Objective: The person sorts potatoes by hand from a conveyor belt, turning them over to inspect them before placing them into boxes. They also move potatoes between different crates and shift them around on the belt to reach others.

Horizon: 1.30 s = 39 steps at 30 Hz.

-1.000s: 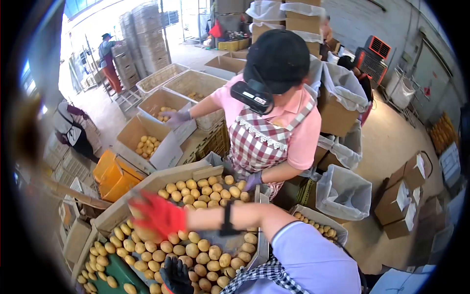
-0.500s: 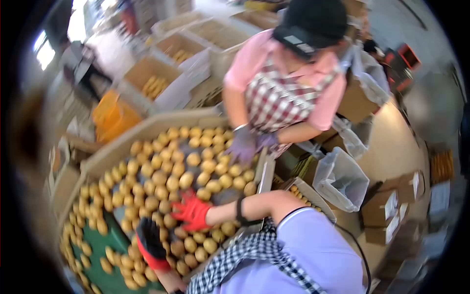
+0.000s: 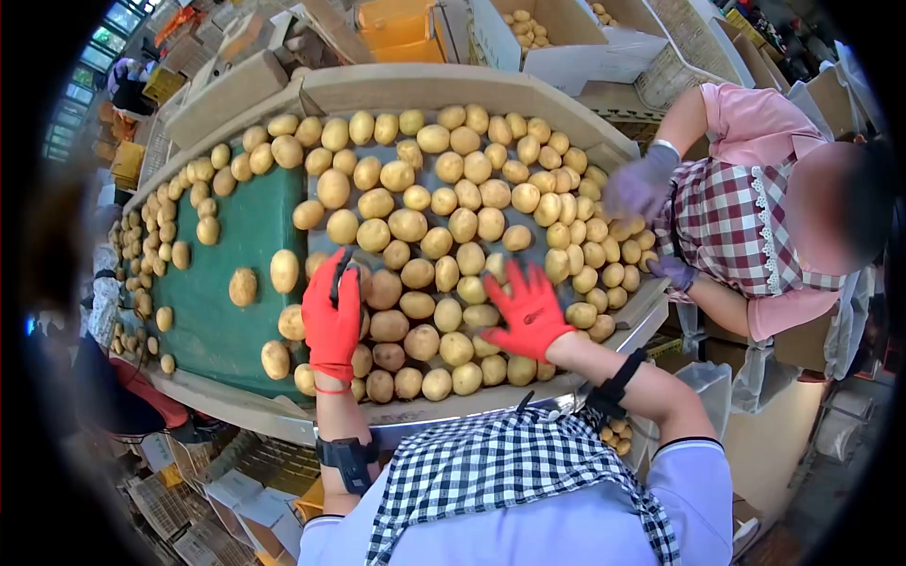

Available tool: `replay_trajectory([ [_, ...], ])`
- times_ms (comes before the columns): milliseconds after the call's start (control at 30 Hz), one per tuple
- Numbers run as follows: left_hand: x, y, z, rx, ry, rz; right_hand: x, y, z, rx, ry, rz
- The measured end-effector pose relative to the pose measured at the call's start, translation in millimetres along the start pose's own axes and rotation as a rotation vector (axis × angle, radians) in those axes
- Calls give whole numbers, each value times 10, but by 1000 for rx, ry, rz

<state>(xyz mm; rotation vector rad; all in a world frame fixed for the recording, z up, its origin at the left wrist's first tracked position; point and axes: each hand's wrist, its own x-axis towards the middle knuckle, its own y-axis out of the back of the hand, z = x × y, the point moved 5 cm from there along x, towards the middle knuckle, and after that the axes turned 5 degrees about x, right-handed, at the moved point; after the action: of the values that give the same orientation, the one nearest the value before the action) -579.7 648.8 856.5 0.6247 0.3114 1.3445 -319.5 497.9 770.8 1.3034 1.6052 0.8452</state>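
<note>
Many potatoes (image 3: 436, 243) cover the sorting table in front of me. My left hand (image 3: 332, 316), in a red glove with dark fingertips, lies at the left side of the crowded potatoes. Its fingers point away from me, beside a brownish potato (image 3: 383, 289). My right hand (image 3: 528, 311), in a red glove, is open with its fingers spread over the potatoes at the right. Near its fingertips sits a potato (image 3: 516, 238). No potato shows in the grip of either hand.
A green conveyor belt (image 3: 222, 255) with scattered potatoes runs at the left. A raised wooden rim (image 3: 453, 80) bounds the far side. At the right, a co-worker's gloved hand (image 3: 642, 184) reaches over the potatoes. Beyond the rim stand an orange crate (image 3: 396, 30) and cartons (image 3: 557, 42).
My view has turned right and levelled over the table, so the co-worker now appears at the right edge. My left hand has turned from palm showing to resting among the potatoes; my right hand stays spread.
</note>
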Motion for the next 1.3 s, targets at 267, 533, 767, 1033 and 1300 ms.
replay_trajectory([
  [267, 68, -34, 195, 335, -24, -57, 792, 265, 598, 99, -425, 242],
  [533, 42, -50, -81, 226, -4, -165, 336, -75, 86, 69, -94, 119],
  [767, -317, -826, 168, 878, -362, -615, -338, -7, 720, -332, -148, -43],
  [1033, -450, -1337, 65, 782, -201, -662, -499, -117, 299, -336, -177, -97],
  [1300, -74, -254, 72, -1061, 348, -695, -451, 206, 243, -103, -40, 19],
])
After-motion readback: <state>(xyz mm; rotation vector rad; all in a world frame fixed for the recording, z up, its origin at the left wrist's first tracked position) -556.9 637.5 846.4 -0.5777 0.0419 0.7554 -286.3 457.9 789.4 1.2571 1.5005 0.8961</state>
